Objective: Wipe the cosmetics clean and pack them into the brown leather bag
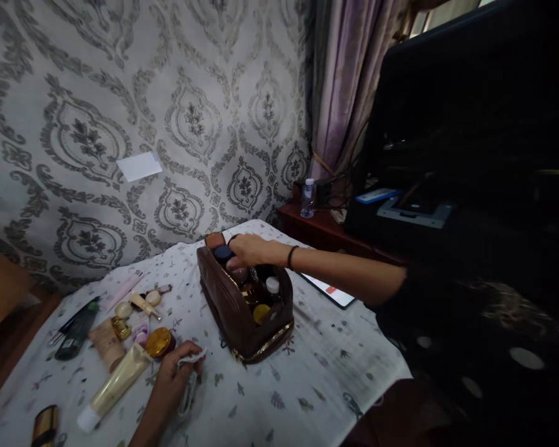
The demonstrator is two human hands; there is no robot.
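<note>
The brown bag (223, 304) sits open near the center of the frame, upright on a white patterned cloth (242, 403), with its gold zipper pulled apart. The right hand (251, 251) comes in from the right side of the frame, a dark band (292, 256) around its wrist, and reaches over the far end of the bag. Its fingers bend down into the opening beside a dark blue lid (223, 253); whether they pinch anything there, I cannot tell. Nearer the front of the bag are a white cap (272, 285) and a yellow lid (261, 313).

The left hand (177, 369), at the bottom of the frame left of center, has its thumb and fingers closed on a thin, crumpled white piece (192, 357), just in front of the bag's near left side.

In the lower left, a jar with an amber lid (159, 343) lies near the left hand, beside a pale gold tube (116, 385) with a white cap. A beige tube (107, 344) and a dark green tube (77, 329) lie farther left.

Right of the bag, a tablet (330, 292) lies partly under the right forearm. A clear bottle (308, 200) stands on the red-brown table (302, 222) at upper right of center.
</note>
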